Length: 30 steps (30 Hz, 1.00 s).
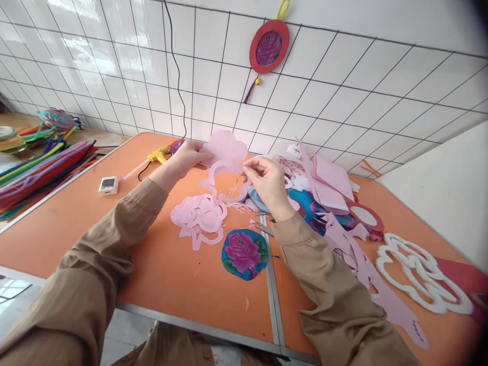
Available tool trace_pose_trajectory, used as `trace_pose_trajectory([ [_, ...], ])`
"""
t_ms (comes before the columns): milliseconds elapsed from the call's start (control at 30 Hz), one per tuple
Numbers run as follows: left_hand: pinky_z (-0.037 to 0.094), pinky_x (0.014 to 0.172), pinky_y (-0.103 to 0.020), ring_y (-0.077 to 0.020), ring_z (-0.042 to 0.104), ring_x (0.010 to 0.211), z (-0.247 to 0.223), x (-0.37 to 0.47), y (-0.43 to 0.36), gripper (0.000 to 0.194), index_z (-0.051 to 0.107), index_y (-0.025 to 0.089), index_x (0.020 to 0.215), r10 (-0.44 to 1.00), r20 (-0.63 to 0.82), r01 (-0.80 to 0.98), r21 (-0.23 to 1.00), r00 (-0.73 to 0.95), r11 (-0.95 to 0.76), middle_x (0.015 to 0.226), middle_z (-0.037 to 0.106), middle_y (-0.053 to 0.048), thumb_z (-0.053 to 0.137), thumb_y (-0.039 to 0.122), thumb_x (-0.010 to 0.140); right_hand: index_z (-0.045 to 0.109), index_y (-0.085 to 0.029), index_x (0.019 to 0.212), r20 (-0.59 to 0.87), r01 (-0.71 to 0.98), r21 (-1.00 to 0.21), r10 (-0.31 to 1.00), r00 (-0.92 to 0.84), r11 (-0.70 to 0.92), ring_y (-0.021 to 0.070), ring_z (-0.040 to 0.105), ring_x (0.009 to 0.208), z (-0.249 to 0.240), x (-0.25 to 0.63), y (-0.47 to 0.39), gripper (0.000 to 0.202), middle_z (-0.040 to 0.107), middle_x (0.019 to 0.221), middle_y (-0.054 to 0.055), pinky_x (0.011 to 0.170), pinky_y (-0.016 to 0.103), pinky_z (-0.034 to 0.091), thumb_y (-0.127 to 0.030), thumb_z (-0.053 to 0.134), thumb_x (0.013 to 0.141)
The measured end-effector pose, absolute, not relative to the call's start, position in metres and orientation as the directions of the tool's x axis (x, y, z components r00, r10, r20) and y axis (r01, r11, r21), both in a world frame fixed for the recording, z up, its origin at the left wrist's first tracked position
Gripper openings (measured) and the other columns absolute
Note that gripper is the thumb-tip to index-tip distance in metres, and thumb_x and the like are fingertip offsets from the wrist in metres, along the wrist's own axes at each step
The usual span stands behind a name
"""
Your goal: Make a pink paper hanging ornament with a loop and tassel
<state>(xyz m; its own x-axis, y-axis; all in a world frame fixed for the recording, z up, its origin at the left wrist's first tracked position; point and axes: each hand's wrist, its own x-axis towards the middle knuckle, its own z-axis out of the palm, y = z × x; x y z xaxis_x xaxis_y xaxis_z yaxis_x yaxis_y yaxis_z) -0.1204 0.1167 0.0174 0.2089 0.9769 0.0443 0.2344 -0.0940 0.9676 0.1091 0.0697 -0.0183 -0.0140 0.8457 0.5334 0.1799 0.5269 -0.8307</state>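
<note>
Pink flower-shaped cutout [227, 147] is held up above the table [160, 274], between the two hands. The left hand [189, 156] pinches it at the left edge, with thumb and fingers pressed together on it. The right hand [267, 182] has a narrow pinch at the right edge of the cutout; I cannot tell whether its fingertips hold the solid part, or also the curved pink band [212, 190] which shows just below. Whether this band is joined to the cutout, I also cannot tell.

Below the grip, a little to the left, there lies a loose pile of pink cutouts [198, 216], overlapping one another. Farther below the grip, and nearer to the body, a piece with a purple flower [244, 254] on blue ground lies flat. Grey metal blades [264, 227] rest beside the right sleeve.

To the left of the grip is a yellow glue gun [158, 154], then a small white device [109, 185], and farther out many coloured fuzzy sticks [49, 162]. To the right of the grip stand folded pink sheets [328, 183]; farther right lie white outline shapes [419, 274]. Above the grip, a round red ornament [269, 46] hangs against the tiled wall [114, 61].
</note>
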Motion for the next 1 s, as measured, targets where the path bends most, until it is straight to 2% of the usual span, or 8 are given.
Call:
trace_pose_trajectory([
  [133,0.052,0.059,-0.023,-0.0114,0.066,0.061,0.019,-0.119,0.115,0.002,0.072,0.013,0.076,0.969,0.056,0.19,0.976,0.24,-0.104,0.071,0.073,-0.005,0.074,0.012,0.077,0.073,-0.021,0.086,0.562,0.2,-0.81,0.827,-0.008,0.552,0.0156,0.07,0.061,-0.014,0.114,0.07,0.012,0.074,0.072,0.0,0.059,0.031,0.059,-0.032,0.073,0.081],
  [300,0.047,0.05,-0.021,-0.0108,0.062,0.056,0.021,-0.111,0.11,0.011,0.07,0.013,0.067,0.926,0.104,0.243,0.949,0.362,-0.201,0.063,0.068,-0.003,0.074,0.007,0.075,0.073,-0.021,0.09,0.596,0.273,-0.762,0.801,-0.055,0.586,0.0188,0.074,0.073,-0.002,0.121,0.064,0.013,0.077,0.078,0.002,0.069,0.034,0.062,-0.025,0.076,0.078],
  [400,0.049,0.052,-0.022,-0.0115,0.063,0.057,0.022,-0.105,0.104,0.011,0.073,0.014,0.07,0.913,0.079,0.236,0.954,0.401,-0.186,0.063,0.07,-0.004,0.073,0.011,0.08,0.071,-0.022,0.084,0.638,0.338,-0.709,0.767,-0.068,0.619,0.0194,0.075,0.079,0.003,0.122,0.061,0.007,0.078,0.081,0.002,0.075,0.035,0.062,-0.02,0.076,0.079],
  [600,0.057,0.061,-0.024,-0.0122,0.066,0.062,0.024,-0.098,0.094,0.019,0.074,0.014,0.072,0.89,0.038,0.247,0.954,0.455,-0.167,0.067,0.07,-0.004,0.07,0.021,0.089,0.068,-0.022,0.074,0.617,0.426,-0.703,0.786,-0.03,0.569,0.0183,0.07,0.074,0.007,0.124,0.062,0.013,0.075,0.08,0.003,0.067,0.033,0.058,-0.014,0.073,0.083],
  [700,0.056,0.063,-0.023,-0.0113,0.064,0.063,0.022,-0.097,0.095,0.025,0.069,0.015,0.065,0.9,0.124,0.233,0.943,0.417,-0.238,0.065,0.067,-0.003,0.068,0.02,0.09,0.068,-0.022,0.072,0.557,0.43,-0.74,0.829,-0.039,0.517,0.0177,0.069,0.071,0.011,0.127,0.061,0.017,0.075,0.08,0.003,0.065,0.033,0.056,-0.009,0.072,0.081],
  [800,0.057,0.066,-0.024,-0.0127,0.066,0.068,0.019,-0.095,0.098,0.024,0.065,0.015,0.063,0.917,0.219,0.208,0.932,0.333,-0.298,0.067,0.067,-0.002,0.068,0.019,0.087,0.067,-0.022,0.07,0.436,0.384,-0.823,0.899,-0.046,0.419,0.0153,0.066,0.06,0.017,0.129,0.056,0.018,0.069,0.068,0.0,0.06,0.031,0.054,-0.008,0.072,0.081],
  [900,0.057,0.067,-0.025,-0.0147,0.068,0.071,0.017,-0.095,0.101,0.017,0.07,0.015,0.07,0.942,0.225,0.207,0.938,0.249,-0.279,0.07,0.07,-0.003,0.067,0.02,0.086,0.066,-0.021,0.069,0.387,0.351,-0.853,0.92,-0.07,0.386,0.0139,0.064,0.056,0.024,0.129,0.049,0.017,0.067,0.064,-0.001,0.058,0.029,0.053,-0.01,0.075,0.08],
  [1000,0.056,0.065,-0.025,-0.0131,0.064,0.065,0.017,-0.094,0.101,0.02,0.068,0.015,0.065,0.948,0.25,0.265,0.917,0.196,-0.297,0.062,0.064,-0.001,0.067,0.016,0.085,0.067,-0.021,0.072,0.375,0.302,-0.864,0.915,-0.15,0.404,0.0144,0.065,0.057,0.026,0.128,0.045,0.014,0.068,0.066,-0.001,0.059,0.03,0.054,-0.016,0.077,0.08],
])
